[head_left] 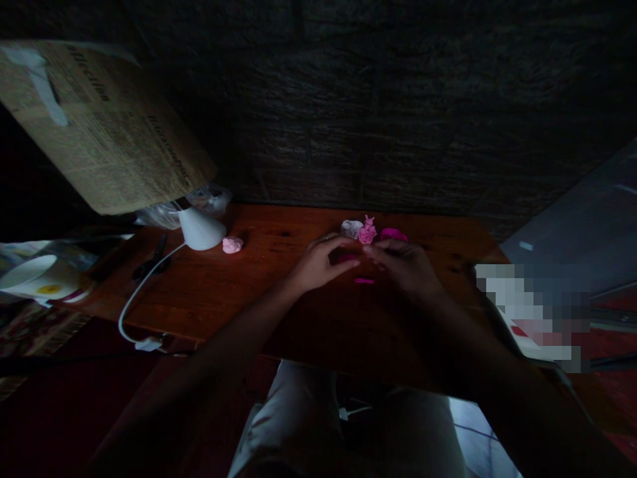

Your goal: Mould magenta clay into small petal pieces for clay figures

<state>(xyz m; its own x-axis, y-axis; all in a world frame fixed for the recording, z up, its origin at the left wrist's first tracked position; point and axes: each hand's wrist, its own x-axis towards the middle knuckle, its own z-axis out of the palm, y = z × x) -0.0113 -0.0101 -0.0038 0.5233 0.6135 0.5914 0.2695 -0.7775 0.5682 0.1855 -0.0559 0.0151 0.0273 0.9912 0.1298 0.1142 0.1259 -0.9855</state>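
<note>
My left hand is over the wooden table, thumb and index finger apart, with a dark magenta piece visible between them; I cannot tell whether they touch it. Opposite, my right hand has its fingertips pressed together, and whatever they pinch is too small and dim to make out. Just beyond the fingertips stands a small pink clay-like figure. A pale lump sits to its left, and a bright magenta lump to its right, partly behind my right hand. Nearer me lies a thin magenta strip.
A lamp with a newsprint-patterned shade and white base stands at the left, its cord trailing off the table. Beside it are a light pink lump, dark scissors and a white paper cup. A dark wall rises behind.
</note>
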